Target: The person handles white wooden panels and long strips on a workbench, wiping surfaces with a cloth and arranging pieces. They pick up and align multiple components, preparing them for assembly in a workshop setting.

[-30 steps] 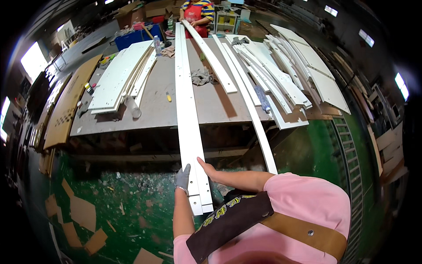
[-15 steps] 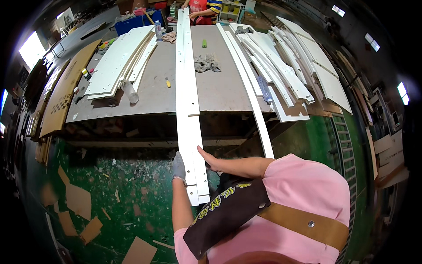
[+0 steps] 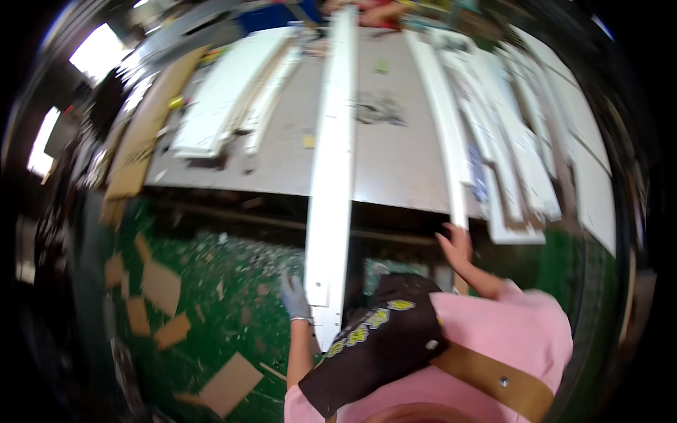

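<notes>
A long white board stack runs from the far side of the workbench out over its near edge. My gloved left hand is beside the stack's near left edge, fingers stretched out. To the right, a long narrow white board also overhangs the near edge. My bare right hand lies on its near end with thumb and fingers apart; blur hides how firmly it touches. At the far end, another person's hand is near the long stack.
The grey workbench holds white panels at left and more white boards at right. A grey cloth lies mid-bench. Long cardboard stands left. Cardboard scraps litter the green floor.
My right hand has left the middle stack and moved right to the narrow board. My left hand stays by the stack with fingers out. The whole view has shifted and blurred.
</notes>
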